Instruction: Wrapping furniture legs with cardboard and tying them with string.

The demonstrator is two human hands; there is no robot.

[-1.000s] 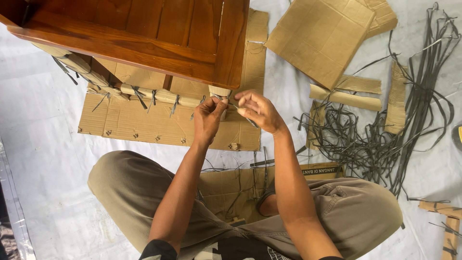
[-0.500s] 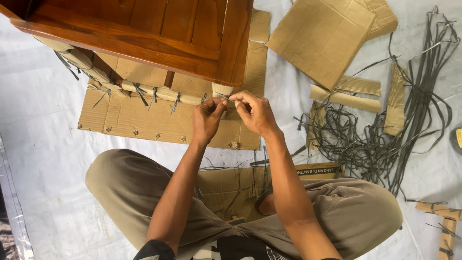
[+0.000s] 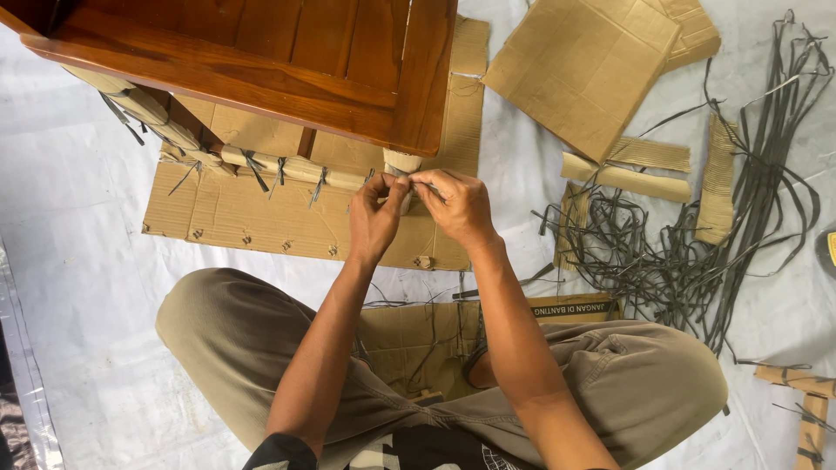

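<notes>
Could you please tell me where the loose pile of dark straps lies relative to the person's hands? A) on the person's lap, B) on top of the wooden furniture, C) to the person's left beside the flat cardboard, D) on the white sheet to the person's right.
D: the tangled dark straps lie on the white sheet to the right of the right hand and left hand, which meet at the cardboard-wrapped leg.

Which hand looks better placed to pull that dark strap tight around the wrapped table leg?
Probably the right hand: its fingers already pinch the dark strap at the cardboard-wrapped leg, with open floor on that side. The left hand steadies alongside.
</notes>
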